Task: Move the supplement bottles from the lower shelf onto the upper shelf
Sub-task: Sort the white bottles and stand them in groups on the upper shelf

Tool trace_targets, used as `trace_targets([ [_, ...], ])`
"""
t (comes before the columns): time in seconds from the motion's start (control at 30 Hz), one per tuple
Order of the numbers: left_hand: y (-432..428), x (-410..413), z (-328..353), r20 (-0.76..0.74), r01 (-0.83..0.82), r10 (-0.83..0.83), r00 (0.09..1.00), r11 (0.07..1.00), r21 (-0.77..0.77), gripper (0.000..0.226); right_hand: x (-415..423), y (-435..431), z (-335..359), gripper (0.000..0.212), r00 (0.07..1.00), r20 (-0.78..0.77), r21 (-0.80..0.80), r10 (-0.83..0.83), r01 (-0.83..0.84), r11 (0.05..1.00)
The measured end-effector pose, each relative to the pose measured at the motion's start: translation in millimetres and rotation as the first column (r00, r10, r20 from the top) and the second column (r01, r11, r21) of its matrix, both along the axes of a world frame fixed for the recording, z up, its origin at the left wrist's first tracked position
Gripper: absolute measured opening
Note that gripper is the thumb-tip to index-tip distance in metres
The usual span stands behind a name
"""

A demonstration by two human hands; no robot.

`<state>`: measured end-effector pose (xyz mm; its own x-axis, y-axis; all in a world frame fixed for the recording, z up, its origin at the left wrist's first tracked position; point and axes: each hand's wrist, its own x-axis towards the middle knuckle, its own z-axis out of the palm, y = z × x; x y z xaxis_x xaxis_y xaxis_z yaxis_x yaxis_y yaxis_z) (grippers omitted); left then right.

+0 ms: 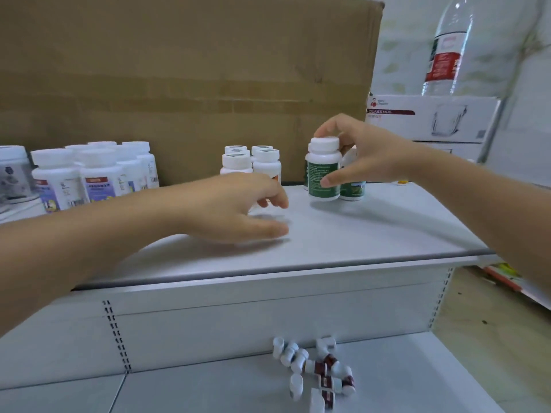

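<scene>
My right hand (362, 152) grips a white supplement bottle with a green label (324, 171), standing on the upper shelf (372, 234) beside other green-label bottles (353, 190). My left hand (238, 204) hovers over the upper shelf with loosely curled fingers and holds nothing. Behind it stand several white bottles with orange labels (252, 160). On the lower shelf (208, 389) lie several small white bottles with dark red labels (319, 368), tipped over in a heap.
A group of larger white bottles with purple labels (95, 174) stands at the upper shelf's left. A big cardboard box (185, 70) forms the back. A white glass-mug box (432, 117) with a water bottle (447, 46) on it sits at the right.
</scene>
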<state>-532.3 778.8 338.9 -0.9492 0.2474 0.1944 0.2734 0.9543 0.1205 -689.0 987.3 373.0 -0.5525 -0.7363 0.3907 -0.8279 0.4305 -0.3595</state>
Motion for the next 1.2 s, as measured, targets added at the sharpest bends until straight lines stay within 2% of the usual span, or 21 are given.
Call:
trace_targets([
  [0.07, 9, -7, -3, 0.07, -0.011, 0.017, 0.997, 0.996, -0.089, 0.051, -2, 0, -7, 0.061, 0.997, -0.072, 0.033, -0.017, 0.019, 0.999],
  [0.13, 14, -12, -5, 0.118, 0.001, 0.012, 0.993, 0.994, -0.113, 0.051, -6, 0, -15, 0.062, 0.973, -0.225, 0.067, -0.044, 0.06, 0.996],
  [0.2, 16, -14, -9, 0.119, 0.028, -0.013, 0.993, 0.992, -0.121, 0.048, -11, 1, -22, 0.068, 0.928, -0.364, 0.05, -0.082, 0.107, 0.993],
  [0.27, 14, -14, -13, 0.099, 0.048, -0.037, 0.994, 0.993, -0.11, 0.046, -16, 3, -26, 0.073, 0.9, -0.423, 0.016, -0.105, 0.123, 0.992],
  [0.4, 13, -13, -14, 0.107, 0.046, -0.038, 0.994, 0.996, -0.08, 0.048, -20, 4, -32, 0.074, 0.873, -0.456, -0.039, -0.173, 0.174, 0.984],
  [0.67, 15, -11, -14, 0.111, 0.036, -0.028, 0.993, 0.997, -0.074, 0.049, -24, -1, -37, 0.076, 0.809, -0.535, -0.036, -0.244, 0.267, 0.963],
  [0.83, 16, -11, -14, 0.119, 0.033, -0.025, 0.993, 0.997, -0.068, 0.053, -29, -5, -40, 0.075, 0.805, -0.529, -0.037, -0.268, 0.294, 0.955],
  [1.2, 16, -9, -13, 0.115, 0.026, -0.018, 0.993, 0.997, -0.071, 0.046, -28, -9, -40, 0.075, 0.78, -0.552, -0.043, -0.296, 0.328, 0.944],
])
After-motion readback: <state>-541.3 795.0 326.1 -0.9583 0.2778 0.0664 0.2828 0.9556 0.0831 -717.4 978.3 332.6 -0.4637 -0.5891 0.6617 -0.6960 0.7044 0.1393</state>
